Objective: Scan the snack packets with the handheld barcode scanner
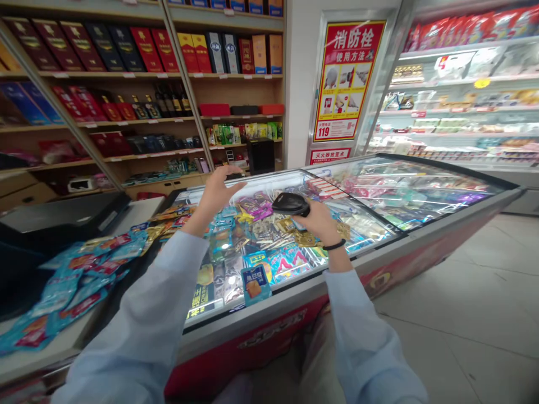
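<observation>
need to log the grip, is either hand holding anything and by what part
The right hand holds a black handheld device by its handle end, mostly hidden in the palm. The left hand is open, holding nothing.

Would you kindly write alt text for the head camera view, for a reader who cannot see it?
A person's right hand holds a black handheld device, apparently a scanner, above a glass-topped display case of colourful packets; the open left hand hovers nearby. Behind are shelves of boxes and bottles.
</observation>
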The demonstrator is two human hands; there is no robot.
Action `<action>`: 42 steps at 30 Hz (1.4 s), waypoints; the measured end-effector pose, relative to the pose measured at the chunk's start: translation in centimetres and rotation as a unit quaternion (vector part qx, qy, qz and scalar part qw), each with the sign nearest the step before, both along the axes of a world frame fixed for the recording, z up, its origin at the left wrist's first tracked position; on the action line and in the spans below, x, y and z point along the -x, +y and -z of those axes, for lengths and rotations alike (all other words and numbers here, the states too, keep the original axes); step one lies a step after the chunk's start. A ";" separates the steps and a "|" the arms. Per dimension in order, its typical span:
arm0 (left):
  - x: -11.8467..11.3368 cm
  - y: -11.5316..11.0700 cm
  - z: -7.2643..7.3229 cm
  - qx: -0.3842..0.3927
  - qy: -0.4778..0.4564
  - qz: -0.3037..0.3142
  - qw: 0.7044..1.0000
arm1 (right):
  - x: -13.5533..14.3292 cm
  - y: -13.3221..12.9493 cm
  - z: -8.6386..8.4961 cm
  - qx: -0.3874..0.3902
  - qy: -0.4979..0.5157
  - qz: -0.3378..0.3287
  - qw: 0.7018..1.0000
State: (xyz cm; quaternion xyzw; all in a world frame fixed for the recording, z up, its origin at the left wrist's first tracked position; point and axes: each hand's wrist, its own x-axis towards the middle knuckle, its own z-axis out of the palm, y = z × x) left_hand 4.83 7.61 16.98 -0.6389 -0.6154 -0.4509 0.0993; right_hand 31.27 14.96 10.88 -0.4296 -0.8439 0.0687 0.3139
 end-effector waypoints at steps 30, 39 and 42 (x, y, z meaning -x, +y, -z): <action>2.1 -9.4 17.9 0.215 0.171 0.071 0.959 | 8.5 -3.6 2.2 0.023 0.014 -0.144 0.989; 5.7 -7.5 16.6 0.192 0.047 -0.021 0.980 | 11.6 -0.8 3.1 0.028 0.140 -0.204 0.968; 7.0 -7.8 16.1 0.115 -0.150 -0.052 0.981 | 11.9 -0.5 4.0 0.037 0.162 -0.203 0.965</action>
